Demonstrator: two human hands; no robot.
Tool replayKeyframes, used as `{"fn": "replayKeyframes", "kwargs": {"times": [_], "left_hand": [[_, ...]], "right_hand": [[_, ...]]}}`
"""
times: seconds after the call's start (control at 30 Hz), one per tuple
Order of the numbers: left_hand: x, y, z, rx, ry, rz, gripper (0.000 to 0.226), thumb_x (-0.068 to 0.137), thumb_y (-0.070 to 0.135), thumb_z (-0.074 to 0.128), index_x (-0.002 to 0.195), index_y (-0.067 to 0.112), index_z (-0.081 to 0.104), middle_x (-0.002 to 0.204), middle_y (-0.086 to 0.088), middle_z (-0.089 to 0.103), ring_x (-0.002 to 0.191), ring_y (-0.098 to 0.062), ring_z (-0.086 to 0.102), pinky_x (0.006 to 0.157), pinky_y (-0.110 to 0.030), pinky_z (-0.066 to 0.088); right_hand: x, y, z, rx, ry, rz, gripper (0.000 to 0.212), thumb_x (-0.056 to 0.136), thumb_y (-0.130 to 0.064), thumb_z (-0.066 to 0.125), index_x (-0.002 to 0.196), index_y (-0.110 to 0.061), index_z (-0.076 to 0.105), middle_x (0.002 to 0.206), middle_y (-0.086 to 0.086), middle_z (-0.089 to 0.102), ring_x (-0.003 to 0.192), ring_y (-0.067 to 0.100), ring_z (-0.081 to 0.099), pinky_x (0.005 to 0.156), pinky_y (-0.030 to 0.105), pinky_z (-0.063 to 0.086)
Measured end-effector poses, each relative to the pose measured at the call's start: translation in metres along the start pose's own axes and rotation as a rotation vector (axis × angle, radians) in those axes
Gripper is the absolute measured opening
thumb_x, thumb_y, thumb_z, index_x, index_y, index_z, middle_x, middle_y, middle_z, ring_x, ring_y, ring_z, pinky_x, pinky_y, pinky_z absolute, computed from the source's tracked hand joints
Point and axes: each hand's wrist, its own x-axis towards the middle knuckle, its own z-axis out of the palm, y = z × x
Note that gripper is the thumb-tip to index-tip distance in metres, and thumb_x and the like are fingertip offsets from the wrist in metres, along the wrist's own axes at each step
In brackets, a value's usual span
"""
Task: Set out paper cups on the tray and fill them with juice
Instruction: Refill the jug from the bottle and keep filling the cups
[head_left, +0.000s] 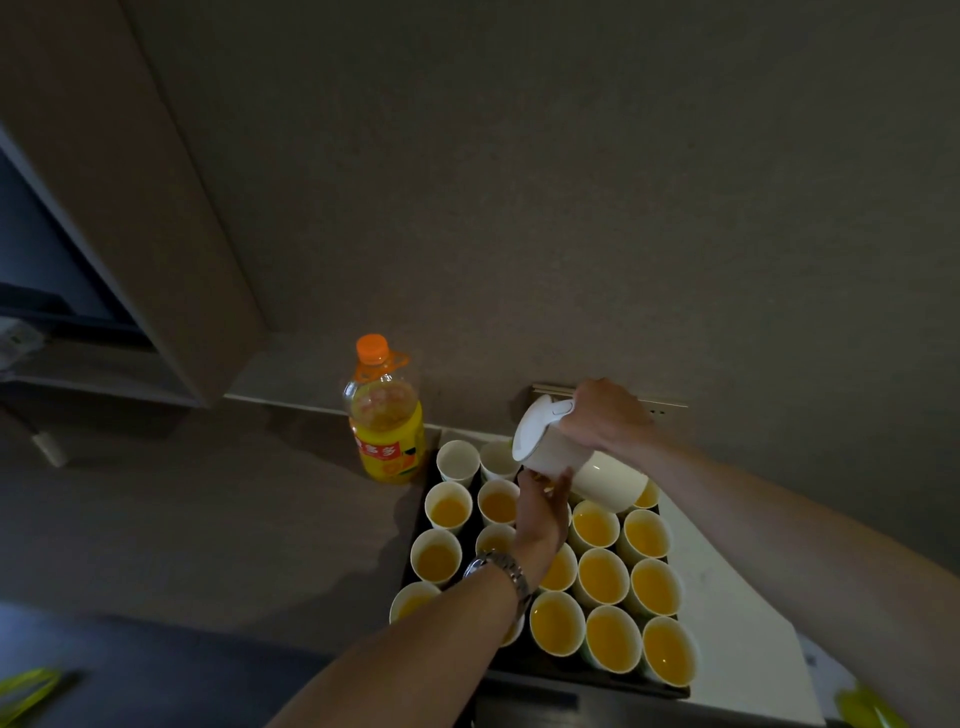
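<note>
Head view: right hand (602, 415) grips white jug (576, 457) handle, jug tilted over cups (602, 577); left hand (540, 506), fingers straight, supports jug's underside.

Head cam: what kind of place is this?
Probably a pantry or refreshment counter indoors: a grey countertop against a wall, a black tray of paper cups, an orange juice bottle.
</note>
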Motion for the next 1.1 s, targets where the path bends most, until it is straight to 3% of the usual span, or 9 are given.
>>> {"fn": "replayKeyframes", "kwargs": {"times": [0.1, 0.27, 0.4, 0.53, 0.6, 0.67, 0.77, 0.97, 1.1], "left_hand": [[0.0, 0.002, 0.002, -0.048, 0.003, -0.025, 0.039, 0.1, 0.025, 0.062, 0.13, 0.005, 0.046, 0.11, -0.002, 0.057, 0.103, -0.015, 0.055, 0.071, -0.007, 0.044], [-0.001, 0.004, 0.004, -0.136, 0.005, 0.011, 0.034, 0.099, 0.005, 0.059, 0.13, 0.0, 0.045, 0.113, -0.007, 0.057, 0.104, -0.015, 0.054, 0.068, -0.002, 0.046], [0.005, -0.005, 0.007, -0.239, -0.013, -0.03, 0.033, 0.098, 0.01, 0.062, 0.127, 0.003, 0.047, 0.112, -0.005, 0.059, 0.099, -0.011, 0.057, 0.072, -0.008, 0.048], [0.006, -0.011, 0.007, -0.283, -0.013, -0.068, 0.053, 0.077, 0.043, 0.077, 0.114, 0.017, 0.049, 0.106, 0.002, 0.061, 0.099, -0.014, 0.057, 0.083, -0.023, 0.047], [0.004, -0.009, 0.007, -0.292, -0.03, -0.073, 0.053, 0.076, 0.04, 0.078, 0.115, 0.016, 0.049, 0.106, 0.002, 0.059, 0.097, -0.01, 0.057, 0.081, -0.017, 0.047], [0.001, -0.007, 0.004, -0.238, -0.052, -0.054, 0.041, 0.09, 0.028, 0.073, 0.118, 0.012, 0.048, 0.104, 0.003, 0.059, 0.1, -0.015, 0.057, 0.075, -0.01, 0.046], [0.002, -0.012, 0.004, -0.109, -0.053, -0.047, 0.042, 0.098, 0.033, 0.063, 0.128, 0.007, 0.048, 0.106, -0.001, 0.06, 0.097, -0.015, 0.059, 0.079, -0.018, 0.047], [0.004, -0.015, 0.01, -0.26, -0.065, -0.106, 0.082, 0.075, 0.062, 0.077, 0.128, 0.005, 0.049, 0.121, -0.009, 0.064, 0.109, -0.018, 0.062, 0.079, -0.012, 0.048], [0.009, -0.017, 0.004, -0.365, -0.104, -0.092, 0.08, 0.065, 0.051, 0.089, 0.121, 0.007, 0.052, 0.106, -0.006, 0.064, 0.099, -0.013, 0.06, 0.077, -0.016, 0.049]], "right_hand": [[-0.001, 0.0, 0.0, -0.017, 0.007, 0.0, 0.023, 0.084, -0.034, 0.066, 0.092, -0.014, 0.06, 0.084, 0.005, 0.06, 0.081, 0.026, 0.06, 0.067, 0.03, 0.044], [-0.002, -0.001, 0.0, -0.029, 0.005, 0.011, 0.026, 0.085, -0.035, 0.066, 0.098, -0.013, 0.062, 0.087, 0.004, 0.06, 0.083, 0.025, 0.06, 0.069, 0.031, 0.044], [-0.002, -0.002, 0.001, -0.04, 0.007, 0.018, 0.034, 0.086, -0.037, 0.066, 0.108, -0.011, 0.064, 0.091, 0.005, 0.06, 0.084, 0.025, 0.058, 0.07, 0.032, 0.045], [-0.003, -0.003, 0.002, -0.055, 0.011, 0.024, 0.039, 0.087, -0.039, 0.067, 0.113, -0.011, 0.062, 0.093, 0.005, 0.058, 0.084, 0.025, 0.056, 0.071, 0.031, 0.042], [-0.004, -0.003, 0.003, -0.063, 0.012, 0.026, 0.039, 0.087, -0.04, 0.067, 0.113, -0.011, 0.062, 0.094, 0.004, 0.059, 0.086, 0.025, 0.058, 0.071, 0.031, 0.043], [-0.004, -0.003, 0.003, -0.072, 0.009, 0.029, 0.038, 0.087, -0.04, 0.066, 0.111, -0.011, 0.062, 0.093, 0.004, 0.059, 0.085, 0.024, 0.058, 0.07, 0.031, 0.043], [-0.004, -0.004, 0.001, -0.079, 0.005, 0.039, 0.036, 0.088, -0.039, 0.065, 0.11, -0.011, 0.06, 0.093, 0.004, 0.059, 0.084, 0.024, 0.056, 0.069, 0.031, 0.042], [-0.001, -0.003, 0.003, -0.084, -0.008, 0.051, 0.03, 0.087, -0.038, 0.065, 0.102, -0.013, 0.059, 0.091, 0.004, 0.061, 0.085, 0.023, 0.06, 0.068, 0.031, 0.044], [0.001, -0.002, 0.006, -0.077, -0.002, 0.044, 0.029, 0.085, -0.039, 0.066, 0.096, -0.014, 0.057, 0.088, 0.004, 0.061, 0.082, 0.024, 0.06, 0.067, 0.031, 0.043]]}}
